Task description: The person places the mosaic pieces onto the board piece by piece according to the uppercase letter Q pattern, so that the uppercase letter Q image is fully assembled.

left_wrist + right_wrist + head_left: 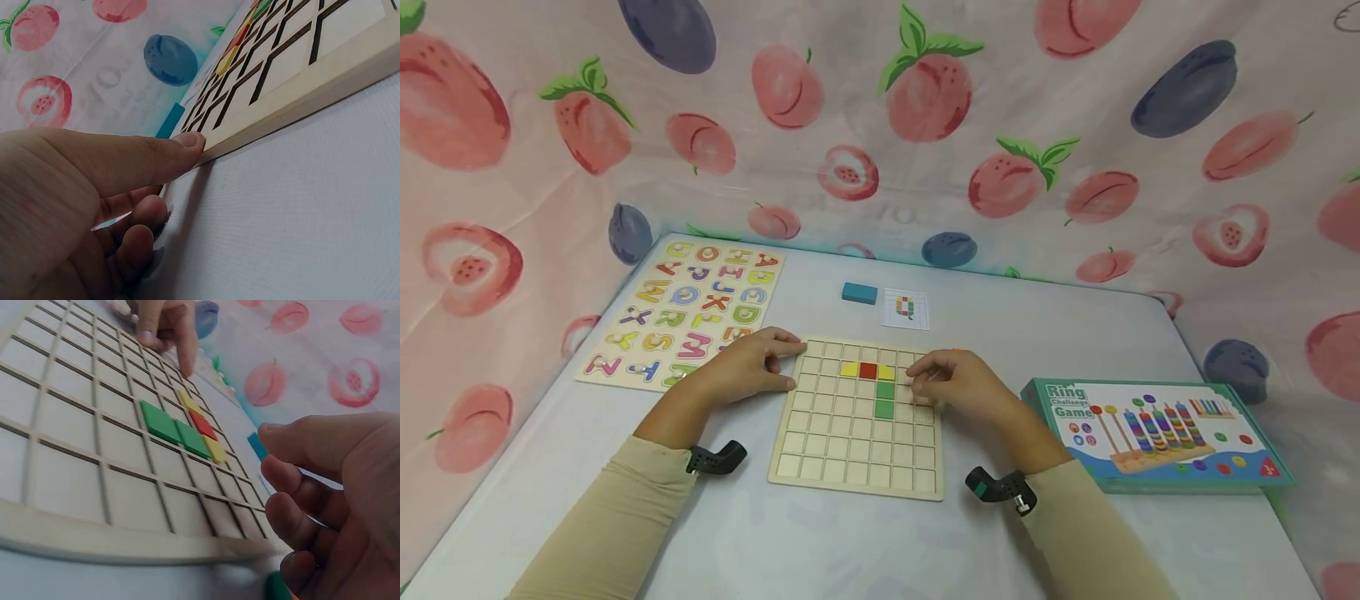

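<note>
A wooden grid board lies between the hands. Near its top, a red square sits between two yellow pieces, with two green squares in a column below the right yellow one. My left hand is at the board's left edge; in the left wrist view its thumb touches the wooden rim, other fingers bent beneath. My right hand is over the board's right edge, fingers loosely curled; the right wrist view shows the hand with nothing between thumb and fingers.
Behind the board are a blue block and a small card with a coloured grid pattern. An alphabet board lies at the left, partly behind my left hand. A Ring Challenge Game box lies at the right. Fruit-patterned cloth hangs behind.
</note>
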`<action>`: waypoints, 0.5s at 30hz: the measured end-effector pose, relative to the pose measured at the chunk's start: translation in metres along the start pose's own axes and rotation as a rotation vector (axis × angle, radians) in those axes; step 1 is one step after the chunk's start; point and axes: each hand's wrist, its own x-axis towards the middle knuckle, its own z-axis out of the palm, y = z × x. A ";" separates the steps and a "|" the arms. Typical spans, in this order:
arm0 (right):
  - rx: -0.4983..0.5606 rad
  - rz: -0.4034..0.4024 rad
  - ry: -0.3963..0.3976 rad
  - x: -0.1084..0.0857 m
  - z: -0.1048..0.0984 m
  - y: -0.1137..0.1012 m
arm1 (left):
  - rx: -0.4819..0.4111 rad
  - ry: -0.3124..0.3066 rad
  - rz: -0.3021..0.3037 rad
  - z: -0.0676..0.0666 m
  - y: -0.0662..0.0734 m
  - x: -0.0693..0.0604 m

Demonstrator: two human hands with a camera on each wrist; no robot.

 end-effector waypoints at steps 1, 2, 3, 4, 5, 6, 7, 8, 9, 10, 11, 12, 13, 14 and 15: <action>0.000 0.000 0.002 0.001 -0.005 0.001 | 0.001 0.001 -0.001 0.000 0.000 0.000; 0.005 0.006 0.005 0.002 -0.010 0.001 | 0.001 0.001 -0.002 0.000 0.000 0.000; 0.014 0.017 0.009 0.003 -0.015 0.002 | 0.001 0.002 -0.002 0.000 0.000 0.000; 0.020 0.027 0.012 0.004 -0.020 0.003 | -0.002 0.002 -0.003 0.000 0.000 0.000; 0.023 0.027 0.016 0.005 -0.024 0.005 | -0.005 0.002 -0.003 0.000 0.000 0.000; 0.025 0.030 0.018 0.006 -0.029 0.006 | -0.006 0.002 -0.002 0.000 0.001 0.000; 0.023 0.037 0.021 0.007 -0.034 0.007 | -0.009 0.002 -0.001 0.000 0.001 0.000; 0.025 0.041 0.024 0.008 -0.038 0.008 | -0.010 0.002 0.001 0.000 0.001 0.000; 0.029 0.051 0.026 0.009 -0.042 0.010 | -0.011 0.003 0.004 0.000 0.001 0.000; 0.043 0.065 0.027 0.011 -0.046 0.011 | -0.008 0.003 0.003 0.001 0.001 0.000; 0.057 0.079 0.030 0.012 -0.049 0.012 | -0.006 0.004 0.005 0.001 0.000 0.000; 0.072 0.108 0.039 0.013 -0.052 0.014 | -0.001 0.005 0.008 0.000 0.000 0.000; 0.092 0.139 0.051 0.014 -0.055 0.016 | 0.000 0.005 0.012 0.000 0.000 0.000; 0.114 0.163 0.064 0.015 -0.056 0.019 | 0.002 0.004 0.012 0.001 0.000 0.000; 0.133 0.189 0.080 0.016 -0.058 0.021 | 0.001 0.003 0.011 0.001 0.000 0.001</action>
